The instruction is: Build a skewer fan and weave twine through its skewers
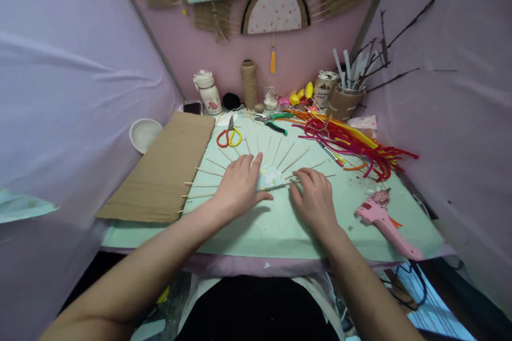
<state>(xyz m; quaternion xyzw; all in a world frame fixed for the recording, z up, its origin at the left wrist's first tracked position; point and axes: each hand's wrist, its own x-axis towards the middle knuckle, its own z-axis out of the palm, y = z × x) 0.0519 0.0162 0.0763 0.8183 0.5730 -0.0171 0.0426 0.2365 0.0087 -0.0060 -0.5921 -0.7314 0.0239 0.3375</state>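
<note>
A half-round piece covered in pale blue flowered fabric lies on the table, with thin wooden sticks fanning out from its curved edge. My left hand rests flat over the left part of this piece, thumb spread away from the fingers, hiding that side and some stick bases. At the right end, my right hand has its thumb and fingers closed around a wooden stick near the straight edge. The exact grip is partly hidden by the fingers.
Cardboard lies left, near scissors. Green-handled pliers, a twine spool and a white bottle are behind. Coloured pipe cleaners and a pink glue gun lie right. Twigs jut from a pot.
</note>
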